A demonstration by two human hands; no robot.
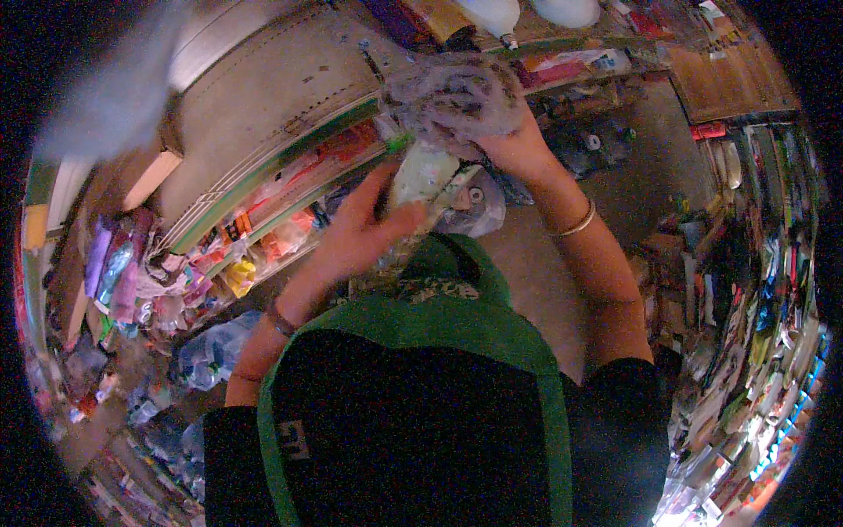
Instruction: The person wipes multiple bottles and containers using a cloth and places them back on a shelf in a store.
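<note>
My right hand [510,141] grips the lower right side of a crumpled clear plastic bag [454,95]. The bag has dark streaks, and its contents are too blurred to make out. Just below it is a pale whitish packet [425,174], partly covered by the bag. Blurred by motion, my left hand [372,227] is beside this packet with thumb and fingers spread. Whether it pinches the packet's edge cannot be told. Under both hands, nearer my body, sits another clear plastic bag [484,207] with a small white ring-shaped item in it.
To the left runs a shelf counter [263,99] with a wire-rack edge. Colourful packaged goods [283,234] fill the tier below. White light bulbs [490,16] are at the top, beside a cardboard box [731,79]. Crowded shelves [757,296] line the right; grey floor [546,263] shows between.
</note>
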